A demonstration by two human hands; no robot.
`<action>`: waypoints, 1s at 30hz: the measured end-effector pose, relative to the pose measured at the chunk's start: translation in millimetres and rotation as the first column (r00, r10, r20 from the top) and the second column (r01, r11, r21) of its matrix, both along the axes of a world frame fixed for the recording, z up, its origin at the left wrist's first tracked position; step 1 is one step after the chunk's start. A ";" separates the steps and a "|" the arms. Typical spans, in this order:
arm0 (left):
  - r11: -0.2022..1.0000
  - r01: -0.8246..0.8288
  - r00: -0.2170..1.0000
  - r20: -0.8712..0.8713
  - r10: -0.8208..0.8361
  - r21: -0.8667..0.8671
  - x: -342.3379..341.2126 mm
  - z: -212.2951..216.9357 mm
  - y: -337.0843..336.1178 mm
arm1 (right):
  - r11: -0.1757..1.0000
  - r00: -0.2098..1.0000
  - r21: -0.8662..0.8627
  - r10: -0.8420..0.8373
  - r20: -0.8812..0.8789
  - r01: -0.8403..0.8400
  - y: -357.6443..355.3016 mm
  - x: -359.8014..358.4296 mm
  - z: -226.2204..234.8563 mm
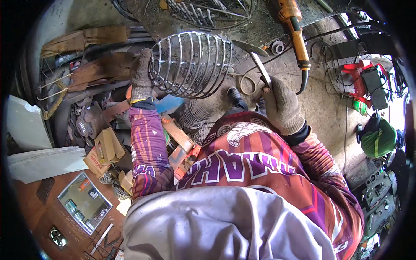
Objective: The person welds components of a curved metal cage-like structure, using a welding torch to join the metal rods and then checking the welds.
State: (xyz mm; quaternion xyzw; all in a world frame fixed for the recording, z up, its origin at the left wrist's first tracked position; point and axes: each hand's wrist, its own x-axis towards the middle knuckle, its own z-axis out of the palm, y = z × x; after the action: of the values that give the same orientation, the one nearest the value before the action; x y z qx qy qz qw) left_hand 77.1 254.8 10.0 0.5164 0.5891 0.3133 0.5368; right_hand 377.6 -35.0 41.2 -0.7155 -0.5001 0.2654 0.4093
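My left hand (142, 76), in a grey-brown knit glove, is closed on the left end of a metal wire cage (190, 63). The cage has curved ribs, tapers to the left and lies sideways at the edge of the dark worktable. In my right hand (284, 106), also gloved, is a chipping hammer (261, 69) with a flat metal handle. Its long, pointed head (250, 47) is beside the right end of the cage, with a small gap visible between them.
An orange power tool (294, 32) hangs over the right side of the dark worktable (160, 21), its cord dropping down. More metal rods (195, 13) lie on the table. Scrap and cardboard boxes (108, 147) crowd the left; a red-framed machine (357, 80) stands at right.
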 end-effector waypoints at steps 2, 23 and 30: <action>0.999 0.024 0.999 0.021 -0.025 0.038 -12.3 -10.6 5.8 | 1.000 0.999 0.002 0.024 0.021 -0.024 4.2 -2.2 -4.2; 1.000 -0.009 0.998 0.055 0.008 0.014 -4.3 -18.9 -2.8 | 0.985 0.963 -0.165 0.090 0.256 -0.049 17.9 0.2 -8.3; 0.999 0.009 0.996 0.093 -0.006 -0.038 -11.4 -33.0 3.2 | 0.993 0.964 -0.104 0.087 0.252 -0.062 16.9 3.9 -7.0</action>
State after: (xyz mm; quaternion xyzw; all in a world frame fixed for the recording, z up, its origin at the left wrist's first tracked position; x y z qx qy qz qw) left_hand 65.8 258.0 -23.0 0.4934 0.5675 0.3235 0.5744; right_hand 381.5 -18.2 34.3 -0.7432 -0.5622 0.2095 0.2962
